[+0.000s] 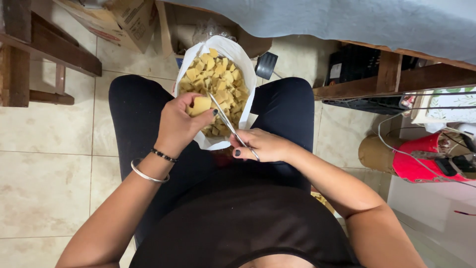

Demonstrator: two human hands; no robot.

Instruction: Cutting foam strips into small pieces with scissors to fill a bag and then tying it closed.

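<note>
1. Nearest me, the seated person's right hand [263, 146] is closed around the handles of metal scissors [229, 124], blades pointing up and left.
2. Her left hand [179, 124] pinches a pale yellow chunk [201, 104], which sits against the blades just above the white bag [243, 69] of cut yellow pieces [218, 82] between her knees.
3. I'd judge she is mid-cut; the next snip needs the chunk held steady over the bag so the bits drop in.
4. Beige floor tiles [44, 188] lie beneath, with cardboard boxes [124, 20] ahead and a wooden bench [396, 74] to the right.
</note>
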